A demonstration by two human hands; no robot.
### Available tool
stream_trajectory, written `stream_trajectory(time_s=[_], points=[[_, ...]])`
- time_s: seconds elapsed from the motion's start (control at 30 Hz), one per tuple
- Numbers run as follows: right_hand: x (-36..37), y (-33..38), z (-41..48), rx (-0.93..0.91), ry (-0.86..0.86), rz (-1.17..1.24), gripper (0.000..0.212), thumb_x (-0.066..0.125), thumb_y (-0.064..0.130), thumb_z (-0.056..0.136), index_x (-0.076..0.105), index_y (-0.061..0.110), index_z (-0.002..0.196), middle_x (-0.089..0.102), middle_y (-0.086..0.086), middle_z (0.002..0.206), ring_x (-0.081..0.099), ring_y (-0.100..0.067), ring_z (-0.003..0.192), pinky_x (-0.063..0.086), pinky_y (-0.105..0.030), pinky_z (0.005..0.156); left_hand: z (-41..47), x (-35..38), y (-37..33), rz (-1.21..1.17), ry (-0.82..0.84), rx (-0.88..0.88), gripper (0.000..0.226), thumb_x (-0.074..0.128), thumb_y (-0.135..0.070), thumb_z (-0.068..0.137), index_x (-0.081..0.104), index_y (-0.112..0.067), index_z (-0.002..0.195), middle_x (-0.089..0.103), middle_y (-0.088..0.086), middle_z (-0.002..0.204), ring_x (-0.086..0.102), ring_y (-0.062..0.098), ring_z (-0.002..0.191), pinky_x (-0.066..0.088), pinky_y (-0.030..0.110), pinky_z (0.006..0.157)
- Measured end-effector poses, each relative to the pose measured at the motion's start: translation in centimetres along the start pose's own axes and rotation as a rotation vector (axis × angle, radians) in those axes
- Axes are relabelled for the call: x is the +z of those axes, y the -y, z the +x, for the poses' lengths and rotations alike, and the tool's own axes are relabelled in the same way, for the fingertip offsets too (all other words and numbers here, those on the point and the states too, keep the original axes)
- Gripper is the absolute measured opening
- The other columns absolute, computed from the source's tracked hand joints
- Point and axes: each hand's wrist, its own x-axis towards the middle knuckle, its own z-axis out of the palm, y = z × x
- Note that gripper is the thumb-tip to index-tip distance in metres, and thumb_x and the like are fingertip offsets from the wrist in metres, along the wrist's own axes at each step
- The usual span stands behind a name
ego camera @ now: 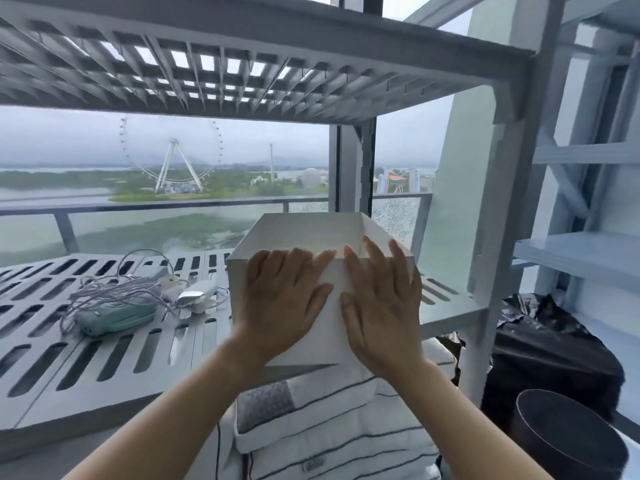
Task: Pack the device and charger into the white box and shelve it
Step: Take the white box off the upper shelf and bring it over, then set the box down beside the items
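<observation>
An open-topped white box [308,233] stands on the slatted grey shelf [104,355], its near side overhanging the front edge. My left hand [282,299] and my right hand [381,303] lie flat against the box's near wall, fingers spread, fingertips reaching its top rim. To the left of the box on the shelf lies a mint-green device [114,317] under a tangle of white cable [117,289]. A white charger with a silvery end [197,294] rests beside it, close to the box's left wall. The box's inside is hidden from here.
A second grey lattice shelf [242,60] hangs overhead. The rack's upright post [498,237] stands right of the box. Striped white cushions [332,420] are stacked below my arms. A black bag [550,344] and a dark round bin [568,434] sit at lower right.
</observation>
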Motion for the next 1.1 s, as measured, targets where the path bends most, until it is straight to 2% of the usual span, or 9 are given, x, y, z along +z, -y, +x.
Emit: stream_trajectory(time_s=[0.27, 0.5, 0.67, 0.77, 0.87, 0.97, 1.03, 1.1], points=[[4.9, -3.7, 2.8, 0.007, -0.009, 0.067, 0.049, 0.039, 0.031, 0.086, 0.034, 0.022, 0.134, 0.047, -0.014, 0.135, 0.024, -0.032, 0.133, 0.029, -0.057, 0.104, 1.3, 5.0, 0.6, 0.098, 0.031, -0.022, 0.034, 0.045, -0.037, 0.090, 0.053, -0.018, 0.118, 0.062, 0.002, 0.094, 0.044, 0.022, 0.087, 0.031, 0.037, 0.079], [8.4, -6.2, 4.6, -0.003, 0.016, 0.122, 0.047, 0.035, 0.034, 0.087, 0.034, 0.022, 0.133, 0.043, -0.011, 0.135, 0.021, -0.030, 0.133, 0.025, -0.055, 0.107, 1.8, 8.9, 1.0, 0.183, 0.035, -0.045, 0.034, 0.045, -0.035, 0.091, 0.053, -0.017, 0.118, 0.061, 0.004, 0.096, 0.045, 0.023, 0.090, 0.031, 0.036, 0.083], [9.1, -6.5, 4.9, -0.005, 0.006, 0.154, 0.048, 0.037, 0.036, 0.087, 0.036, 0.022, 0.132, 0.043, -0.010, 0.137, 0.021, -0.029, 0.135, 0.018, -0.061, 0.108, 2.1, 8.9, 1.4, 0.119, 0.102, -0.053, 0.038, 0.048, -0.033, 0.089, 0.050, -0.018, 0.124, 0.062, 0.003, 0.104, 0.046, 0.021, 0.098, 0.031, 0.036, 0.091], [8.8, -5.2, 5.2, -0.015, -0.008, 0.144, 0.047, 0.041, 0.036, 0.087, 0.038, 0.023, 0.132, 0.041, -0.009, 0.141, 0.020, -0.027, 0.137, 0.009, -0.066, 0.107, 1.6, 7.5, 2.6, 0.073, 0.166, -0.032, 0.042, 0.045, -0.032, 0.090, 0.043, -0.024, 0.132, 0.060, 0.000, 0.116, 0.046, 0.019, 0.110, 0.026, 0.040, 0.102], [8.4, -2.6, 5.6, -0.093, -0.055, 0.257, 0.044, 0.042, 0.037, 0.087, 0.042, 0.022, 0.128, 0.043, -0.009, 0.140, 0.023, -0.025, 0.137, 0.004, -0.061, 0.111, 1.0, 5.5, 4.4, 0.091, 0.202, -0.066, 0.041, 0.044, -0.035, 0.092, 0.045, -0.027, 0.132, 0.058, 0.001, 0.124, 0.047, 0.019, 0.118, 0.022, 0.043, 0.108], [8.5, 0.9, 6.4, -0.167, -0.082, 0.438, 0.039, 0.046, 0.036, 0.088, 0.046, 0.021, 0.124, 0.046, -0.009, 0.138, 0.029, -0.023, 0.135, 0.013, -0.054, 0.114, 0.3, 3.1, 6.7, 0.126, 0.233, -0.108, 0.039, 0.044, -0.038, 0.091, 0.048, -0.024, 0.127, 0.058, 0.003, 0.127, 0.049, 0.021, 0.118, 0.019, 0.041, 0.110], [8.9, 3.2, 6.9, -0.214, -0.073, 0.480, 0.038, 0.053, 0.032, 0.086, 0.053, 0.017, 0.121, 0.051, -0.009, 0.135, 0.037, -0.024, 0.131, 0.020, -0.052, 0.113, -0.3, 1.3, 8.6, 0.137, 0.244, -0.162, 0.037, 0.045, -0.039, 0.090, 0.050, -0.023, 0.123, 0.059, 0.004, 0.125, 0.050, 0.021, 0.116, 0.021, 0.039, 0.110], [9.5, 5.5, 7.2, -0.261, -0.063, 0.486, 0.036, 0.055, 0.030, 0.085, 0.058, 0.014, 0.117, 0.054, -0.009, 0.132, 0.041, -0.024, 0.128, 0.021, -0.049, 0.113, -1.2, -0.7, 10.5, 0.156, 0.268, -0.205, 0.034, 0.047, -0.039, 0.088, 0.056, -0.021, 0.115, 0.061, 0.004, 0.120, 0.052, 0.021, 0.113, 0.025, 0.039, 0.107]])
